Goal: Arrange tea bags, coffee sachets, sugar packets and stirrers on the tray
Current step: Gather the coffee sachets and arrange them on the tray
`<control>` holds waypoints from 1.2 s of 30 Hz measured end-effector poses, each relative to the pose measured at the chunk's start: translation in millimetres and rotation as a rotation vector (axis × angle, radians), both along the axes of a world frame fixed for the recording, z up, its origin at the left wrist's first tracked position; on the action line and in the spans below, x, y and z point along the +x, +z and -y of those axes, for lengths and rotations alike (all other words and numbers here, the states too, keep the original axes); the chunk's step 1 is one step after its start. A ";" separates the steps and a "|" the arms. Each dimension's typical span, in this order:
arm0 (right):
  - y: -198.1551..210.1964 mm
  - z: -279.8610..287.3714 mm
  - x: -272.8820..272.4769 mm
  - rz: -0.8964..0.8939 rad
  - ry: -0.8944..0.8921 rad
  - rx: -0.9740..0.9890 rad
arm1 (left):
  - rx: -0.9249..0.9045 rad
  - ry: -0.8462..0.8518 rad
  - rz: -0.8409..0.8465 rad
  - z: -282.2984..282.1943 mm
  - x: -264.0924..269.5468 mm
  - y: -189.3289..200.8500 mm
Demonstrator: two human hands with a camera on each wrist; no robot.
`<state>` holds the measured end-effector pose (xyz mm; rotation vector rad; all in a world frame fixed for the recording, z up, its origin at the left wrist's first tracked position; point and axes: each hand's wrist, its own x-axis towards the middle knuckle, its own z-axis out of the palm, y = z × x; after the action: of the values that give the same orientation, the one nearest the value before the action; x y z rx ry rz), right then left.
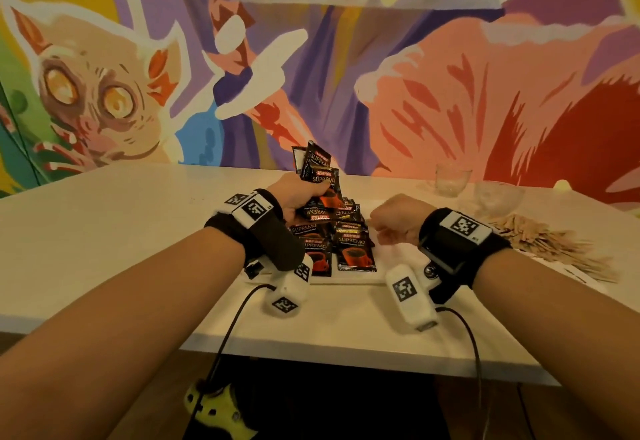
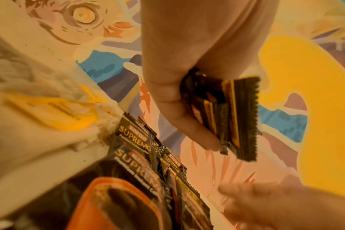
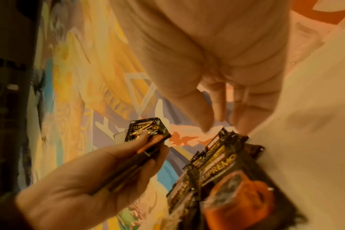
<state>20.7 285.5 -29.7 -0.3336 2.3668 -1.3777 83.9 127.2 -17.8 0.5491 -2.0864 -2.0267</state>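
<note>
My left hand (image 1: pixel 301 197) grips a small bundle of black coffee sachets (image 1: pixel 318 169) and holds them upright above the tray; the left wrist view shows the same bundle (image 2: pixel 236 116) pinched between thumb and fingers. Several more black sachets (image 1: pixel 351 249) lie overlapping on the white tray (image 1: pixel 346 278) beneath both hands. My right hand (image 1: pixel 394 223) hovers over the tray's right part with loosely curled fingers (image 3: pixel 207 118) that hold nothing, just above the lying sachets (image 3: pixel 226 171). A heap of wooden stirrers (image 1: pixel 554 249) lies on the table to the right of the tray.
Two clear glass cups (image 1: pixel 452 179) (image 1: pixel 498 197) stand at the back right of the white table (image 1: pixel 104 231). A painted wall rises right behind it. Blurred white-and-yellow packets (image 2: pixel 49 112) lie left of the sachets. Cables hang off the near edge.
</note>
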 end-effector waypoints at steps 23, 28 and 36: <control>-6.2 -20.0 1.3 -0.029 0.166 0.379 | 0.140 -0.090 -0.043 13.6 18.6 -5.8; 11.1 -7.8 16.9 -0.191 0.125 0.156 | 0.192 -0.137 -0.084 7.9 20.5 -6.7; 15.7 23.8 37.0 -0.103 0.266 -0.137 | 0.178 -0.153 -0.120 3.9 24.3 -5.4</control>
<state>57.8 261.6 -14.0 -0.7457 2.2135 -1.4249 108.2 123.3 -23.2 0.2922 -1.9456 -2.2848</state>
